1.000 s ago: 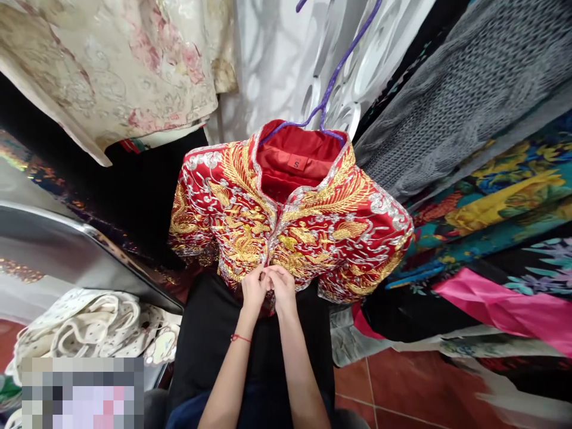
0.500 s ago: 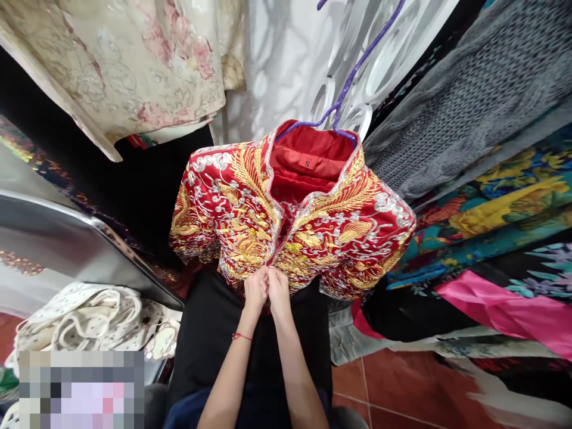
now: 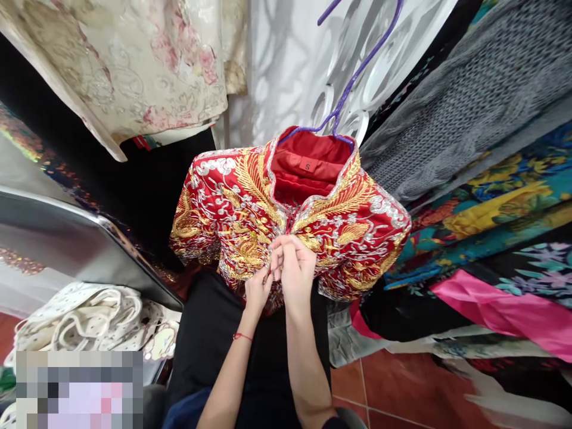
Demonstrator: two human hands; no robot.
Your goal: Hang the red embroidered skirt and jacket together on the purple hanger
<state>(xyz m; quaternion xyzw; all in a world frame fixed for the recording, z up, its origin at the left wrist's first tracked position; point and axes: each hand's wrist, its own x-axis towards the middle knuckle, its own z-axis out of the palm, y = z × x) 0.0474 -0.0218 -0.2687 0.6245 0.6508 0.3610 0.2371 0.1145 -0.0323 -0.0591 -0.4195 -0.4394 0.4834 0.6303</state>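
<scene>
Embroidery point(image 3: 250, 182) in gold and silver crowds a red jacket point(image 3: 239, 229) at the center of the scene, its shoulders set on a purple hanger point(image 3: 353, 80) and its lower front just beyond black cloth point(image 3: 267, 357) at the near side. Gold thread forms long plumes beside the stand-up collar and scaly, raised shapes on the chest; silver scrolls curl over both short sleeves, and silver trim edges the neckline. Inside, a smooth red lining carries a small label point(image 3: 308, 165) (it reads "S").

The left hand point(image 3: 258, 291), a thin red bracelet point(image 3: 242, 337) at its wrist, pinches the front edge low down, fingers closed together. The right hand point(image 3: 295, 262) sits just above and to the right, fingers curled and tips drawn together on the front opening; exactly which part they pinch is hidden.

At far right hangs openwork gray knit point(image 3: 473, 95), with glossy pink fabric point(image 3: 496, 307) below; dotted white cloth point(image 3: 84, 316) lies bunched at near left.
</scene>
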